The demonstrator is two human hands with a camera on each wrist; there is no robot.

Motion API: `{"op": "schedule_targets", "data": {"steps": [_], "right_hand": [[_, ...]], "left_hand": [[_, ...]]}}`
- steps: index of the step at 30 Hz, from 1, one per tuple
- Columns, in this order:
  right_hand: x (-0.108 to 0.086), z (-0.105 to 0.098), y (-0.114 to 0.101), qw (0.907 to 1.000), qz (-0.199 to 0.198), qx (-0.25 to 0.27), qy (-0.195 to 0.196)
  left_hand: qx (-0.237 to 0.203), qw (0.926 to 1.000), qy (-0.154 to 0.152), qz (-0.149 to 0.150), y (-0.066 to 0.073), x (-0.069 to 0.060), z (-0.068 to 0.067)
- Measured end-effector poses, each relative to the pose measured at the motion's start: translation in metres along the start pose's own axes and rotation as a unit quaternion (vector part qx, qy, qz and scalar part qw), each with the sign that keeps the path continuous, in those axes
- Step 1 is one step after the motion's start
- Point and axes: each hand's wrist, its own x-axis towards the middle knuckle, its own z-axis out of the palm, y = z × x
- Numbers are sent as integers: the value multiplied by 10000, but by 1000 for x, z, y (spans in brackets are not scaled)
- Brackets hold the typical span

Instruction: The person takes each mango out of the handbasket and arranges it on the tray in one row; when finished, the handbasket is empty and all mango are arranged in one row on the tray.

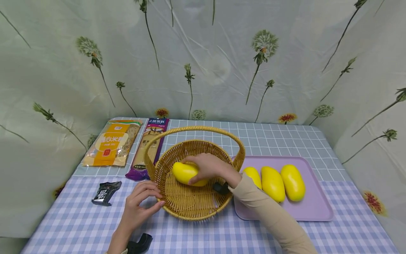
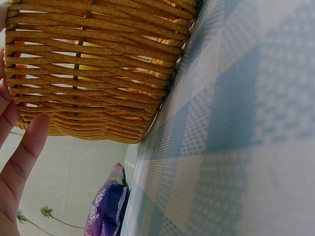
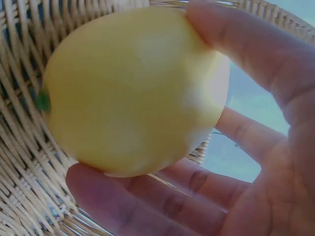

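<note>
My right hand (image 1: 210, 166) is inside the round wicker basket (image 1: 190, 214), gripping a yellow mango (image 1: 184, 173). In the right wrist view the thumb and fingers wrap opposite sides of this mango (image 3: 133, 93), and a green stem spot shows at its left end. The woven wall (image 3: 19, 147) lies close behind it. At the basket's near left rim, my left hand (image 1: 139, 203) holds the edge. In the left wrist view, the thumb (image 2: 29, 152) lies by the outer weave (image 2: 93, 98) and the other fingers are partly cut off at the frame's left edge.
Three more mangoes (image 1: 272, 183) lie on a purple tray (image 1: 317, 208) to the right, partly behind the right sleeve. Left of the basket are an orange-labelled food bag (image 1: 111, 144), a purple pasta pack (image 1: 147, 148) and a small black packet (image 1: 106, 193). A tall handle (image 1: 195, 128) arches over the basket.
</note>
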Motion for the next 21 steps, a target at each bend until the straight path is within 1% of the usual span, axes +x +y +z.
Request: {"op": "schedule_targets", "data": {"steps": [4, 11, 19, 21], "right_hand": [[-7, -3, 0, 9993, -129, 189, 294], [-26, -13, -8, 9959, -237, 644, 592], [-55, -18, -14, 9891, -523, 807, 1112], [-61, -18, -15, 9871, -559, 850, 1233]], "left_hand": [[5, 10000, 10, 20, 0, 1, 0], [13, 10000, 33, 52, 0, -1, 1], [-8, 10000, 35, 84, -1, -2, 1], [-2, 10000, 35, 53, -1, -2, 1]]}}
